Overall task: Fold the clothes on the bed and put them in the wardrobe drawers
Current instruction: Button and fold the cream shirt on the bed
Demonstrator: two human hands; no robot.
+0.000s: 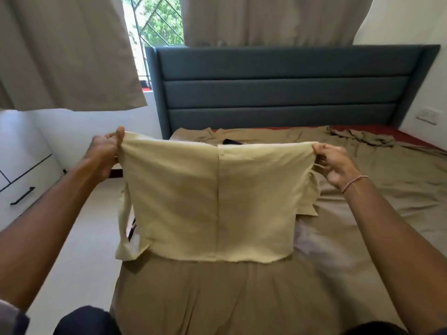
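Cream shirt held up over bed, both hands pinching top corners.
Left: white drawer unit (pixel 21 184) with black handle. Left hand (pixel 104 153) clamps shirt's top-left corner; cream shirt (pixel 208 201) hangs spread above tan bedsheet (pixel 362 213), hem just touching it; right hand (pixel 338 165) pinches top-right corner. Crumpled tan garment (pixel 360 137) far right near blue headboard (pixel 285 90).

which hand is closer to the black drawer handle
Left. The left hand is up and right of the drawer handle; the right hand is far across, over the bed.

Beige curtains (pixel 72 56), window (pixel 157 20) btwn; poss. socket (pixel 428 115).
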